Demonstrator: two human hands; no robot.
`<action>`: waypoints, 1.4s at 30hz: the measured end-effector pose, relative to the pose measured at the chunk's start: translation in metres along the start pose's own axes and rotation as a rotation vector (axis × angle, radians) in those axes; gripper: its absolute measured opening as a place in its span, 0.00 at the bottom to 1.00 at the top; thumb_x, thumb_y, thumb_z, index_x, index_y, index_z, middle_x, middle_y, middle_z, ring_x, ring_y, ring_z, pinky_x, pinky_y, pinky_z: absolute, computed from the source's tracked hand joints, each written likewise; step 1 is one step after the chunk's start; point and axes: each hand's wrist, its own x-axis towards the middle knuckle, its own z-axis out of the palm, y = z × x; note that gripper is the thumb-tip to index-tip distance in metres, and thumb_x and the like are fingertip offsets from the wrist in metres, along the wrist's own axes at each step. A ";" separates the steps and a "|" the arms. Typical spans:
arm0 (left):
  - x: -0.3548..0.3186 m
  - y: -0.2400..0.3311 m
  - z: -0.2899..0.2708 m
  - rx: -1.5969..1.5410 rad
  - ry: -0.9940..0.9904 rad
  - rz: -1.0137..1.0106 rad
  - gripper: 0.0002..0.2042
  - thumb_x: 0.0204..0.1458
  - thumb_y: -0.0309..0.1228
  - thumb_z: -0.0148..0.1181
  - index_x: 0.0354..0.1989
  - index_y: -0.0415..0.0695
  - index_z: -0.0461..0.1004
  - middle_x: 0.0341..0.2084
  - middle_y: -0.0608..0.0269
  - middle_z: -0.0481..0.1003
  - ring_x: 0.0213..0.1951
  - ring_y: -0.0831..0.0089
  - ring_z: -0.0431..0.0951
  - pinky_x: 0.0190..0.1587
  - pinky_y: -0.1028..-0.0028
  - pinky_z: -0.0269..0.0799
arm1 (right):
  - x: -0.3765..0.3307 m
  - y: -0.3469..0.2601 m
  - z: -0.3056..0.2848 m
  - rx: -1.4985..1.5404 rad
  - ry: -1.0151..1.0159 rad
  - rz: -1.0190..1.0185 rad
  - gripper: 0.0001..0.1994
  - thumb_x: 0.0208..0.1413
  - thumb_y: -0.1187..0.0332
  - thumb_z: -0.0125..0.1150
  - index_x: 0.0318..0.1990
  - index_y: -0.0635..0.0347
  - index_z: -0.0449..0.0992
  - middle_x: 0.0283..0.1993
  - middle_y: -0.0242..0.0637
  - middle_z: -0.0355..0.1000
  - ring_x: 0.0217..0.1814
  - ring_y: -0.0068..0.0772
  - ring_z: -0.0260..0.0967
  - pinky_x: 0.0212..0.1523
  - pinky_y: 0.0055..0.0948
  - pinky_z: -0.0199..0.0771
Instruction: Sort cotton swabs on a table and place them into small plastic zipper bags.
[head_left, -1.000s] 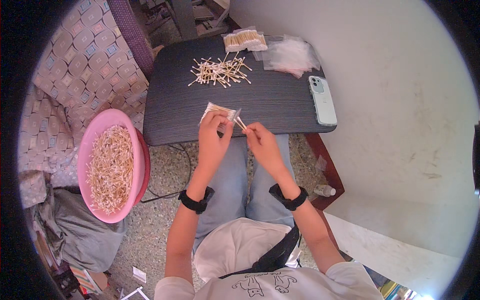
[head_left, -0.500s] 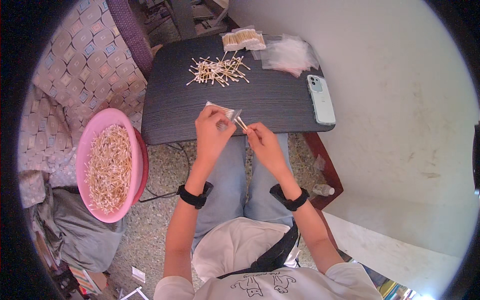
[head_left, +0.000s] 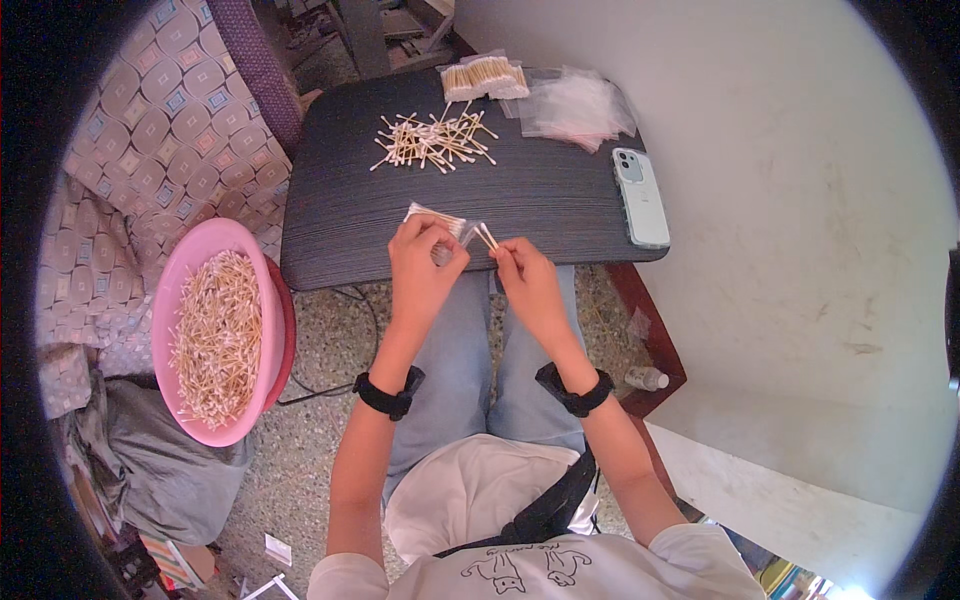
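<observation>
The left hand (head_left: 422, 270) pinches a clear bag of swabs (head_left: 437, 217). Just beside the bag, the right hand (head_left: 530, 285) grips loose swabs (head_left: 487, 238) (white tips outward).

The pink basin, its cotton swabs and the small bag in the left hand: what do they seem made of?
Pink basin: probably plastic, smooth, with even colour and soft sheen.
Cotton swabs: matte white tips, likely cotton; tan sticks, perhaps wood or bamboo.
Small bag: apparently thin plastic film, clear and shiny; swabs show through.
</observation>
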 end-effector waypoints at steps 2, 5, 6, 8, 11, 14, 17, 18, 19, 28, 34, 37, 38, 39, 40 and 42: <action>0.000 0.000 0.000 0.003 -0.007 -0.002 0.06 0.33 0.26 0.62 0.19 0.42 0.70 0.30 0.64 0.69 0.37 0.63 0.69 0.45 0.65 0.59 | 0.001 0.002 0.002 -0.025 0.049 -0.026 0.07 0.57 0.71 0.51 0.34 0.68 0.71 0.20 0.46 0.69 0.19 0.33 0.66 0.22 0.30 0.62; 0.000 0.001 -0.002 0.045 -0.005 0.028 0.06 0.33 0.26 0.62 0.20 0.41 0.72 0.30 0.61 0.70 0.37 0.61 0.71 0.43 0.66 0.63 | 0.003 -0.001 0.004 -0.133 0.048 -0.029 0.08 0.56 0.71 0.51 0.33 0.69 0.71 0.22 0.47 0.70 0.20 0.36 0.67 0.23 0.31 0.64; 0.001 0.001 -0.003 0.081 0.002 0.063 0.06 0.33 0.25 0.63 0.21 0.39 0.73 0.31 0.59 0.72 0.36 0.60 0.73 0.40 0.67 0.67 | 0.004 0.001 0.005 -0.134 0.048 -0.029 0.08 0.56 0.71 0.51 0.33 0.69 0.71 0.22 0.47 0.70 0.20 0.36 0.67 0.23 0.31 0.64; 0.000 0.001 -0.003 0.087 0.006 0.075 0.06 0.34 0.26 0.64 0.21 0.40 0.73 0.31 0.59 0.72 0.36 0.60 0.73 0.40 0.67 0.67 | 0.007 0.006 0.007 0.038 -0.055 -0.002 0.09 0.56 0.70 0.51 0.32 0.70 0.71 0.20 0.45 0.70 0.20 0.32 0.68 0.23 0.30 0.65; -0.002 0.001 -0.003 0.106 0.000 0.103 0.07 0.35 0.28 0.66 0.23 0.41 0.74 0.33 0.58 0.72 0.37 0.59 0.73 0.41 0.66 0.68 | 0.009 0.012 0.005 0.154 -0.180 0.157 0.09 0.58 0.69 0.49 0.34 0.68 0.71 0.19 0.38 0.68 0.19 0.24 0.64 0.20 0.26 0.62; -0.006 0.006 -0.003 0.118 0.030 0.117 0.08 0.37 0.29 0.66 0.25 0.42 0.74 0.34 0.59 0.72 0.39 0.59 0.72 0.43 0.66 0.66 | 0.005 0.009 0.003 0.445 -0.264 0.306 0.10 0.60 0.68 0.47 0.36 0.66 0.71 0.19 0.30 0.64 0.18 0.17 0.59 0.18 0.20 0.57; -0.007 0.009 -0.002 0.111 0.058 0.113 0.08 0.38 0.28 0.64 0.25 0.41 0.72 0.34 0.60 0.72 0.40 0.59 0.71 0.44 0.64 0.64 | 0.005 0.011 -0.002 0.470 -0.318 0.314 0.10 0.61 0.67 0.47 0.37 0.66 0.70 0.20 0.26 0.61 0.18 0.15 0.55 0.18 0.18 0.55; -0.008 0.007 -0.003 0.113 0.048 0.102 0.08 0.38 0.27 0.64 0.27 0.41 0.72 0.35 0.59 0.72 0.41 0.59 0.71 0.45 0.63 0.64 | 0.005 0.009 -0.002 0.471 -0.319 0.315 0.10 0.61 0.67 0.47 0.37 0.66 0.70 0.20 0.26 0.61 0.18 0.15 0.55 0.18 0.18 0.55; -0.009 0.005 -0.004 0.114 0.048 0.101 0.08 0.38 0.27 0.64 0.27 0.41 0.72 0.35 0.59 0.72 0.41 0.59 0.71 0.45 0.63 0.64 | 0.005 0.006 -0.002 0.500 -0.338 0.311 0.10 0.61 0.66 0.47 0.37 0.65 0.70 0.20 0.26 0.61 0.18 0.15 0.55 0.18 0.17 0.55; -0.007 0.010 -0.005 0.067 0.059 0.084 0.06 0.47 0.24 0.57 0.32 0.40 0.68 0.34 0.56 0.73 0.39 0.55 0.72 0.44 0.62 0.65 | 0.004 0.011 0.000 0.381 -0.270 0.169 0.10 0.61 0.67 0.48 0.36 0.65 0.71 0.20 0.28 0.64 0.20 0.15 0.57 0.20 0.19 0.58; -0.005 0.013 -0.007 0.218 -0.002 0.102 0.04 0.51 0.25 0.54 0.33 0.41 0.66 0.27 0.55 0.74 0.34 0.56 0.74 0.43 0.61 0.66 | 0.003 0.018 0.004 0.121 -0.164 0.055 0.09 0.57 0.69 0.51 0.34 0.68 0.72 0.22 0.37 0.70 0.21 0.25 0.64 0.23 0.25 0.62; -0.007 0.007 -0.004 0.284 0.036 0.128 0.04 0.50 0.25 0.54 0.33 0.41 0.67 0.29 0.55 0.73 0.35 0.57 0.74 0.44 0.61 0.66 | 0.003 0.005 0.005 -0.091 -0.127 0.019 0.08 0.56 0.70 0.52 0.34 0.67 0.72 0.23 0.44 0.72 0.22 0.36 0.68 0.26 0.30 0.65; -0.009 0.005 -0.004 0.336 0.023 0.190 0.05 0.49 0.25 0.55 0.34 0.42 0.68 0.32 0.55 0.73 0.36 0.58 0.74 0.46 0.61 0.66 | 0.003 0.000 0.005 -0.217 -0.122 -0.015 0.08 0.55 0.70 0.52 0.34 0.67 0.73 0.25 0.47 0.72 0.23 0.42 0.70 0.26 0.32 0.66; -0.009 0.005 -0.003 0.384 0.009 0.255 0.06 0.49 0.26 0.55 0.35 0.42 0.68 0.34 0.54 0.73 0.37 0.58 0.74 0.48 0.61 0.65 | 0.003 -0.001 0.003 -0.219 -0.120 -0.015 0.08 0.55 0.70 0.52 0.34 0.67 0.73 0.25 0.47 0.72 0.23 0.42 0.70 0.26 0.32 0.66; -0.010 0.006 -0.002 0.382 0.010 0.255 0.06 0.49 0.26 0.55 0.35 0.42 0.68 0.34 0.54 0.73 0.37 0.58 0.74 0.48 0.61 0.65 | 0.002 -0.003 0.003 -0.188 -0.111 -0.012 0.07 0.55 0.71 0.51 0.34 0.66 0.72 0.25 0.48 0.72 0.24 0.45 0.70 0.27 0.33 0.67; -0.014 0.006 0.000 0.376 -0.042 0.267 0.08 0.48 0.26 0.55 0.37 0.43 0.69 0.41 0.53 0.72 0.43 0.57 0.74 0.53 0.59 0.63 | 0.001 -0.006 0.002 -0.157 -0.107 -0.011 0.07 0.56 0.71 0.51 0.34 0.66 0.72 0.25 0.48 0.72 0.25 0.47 0.70 0.27 0.35 0.67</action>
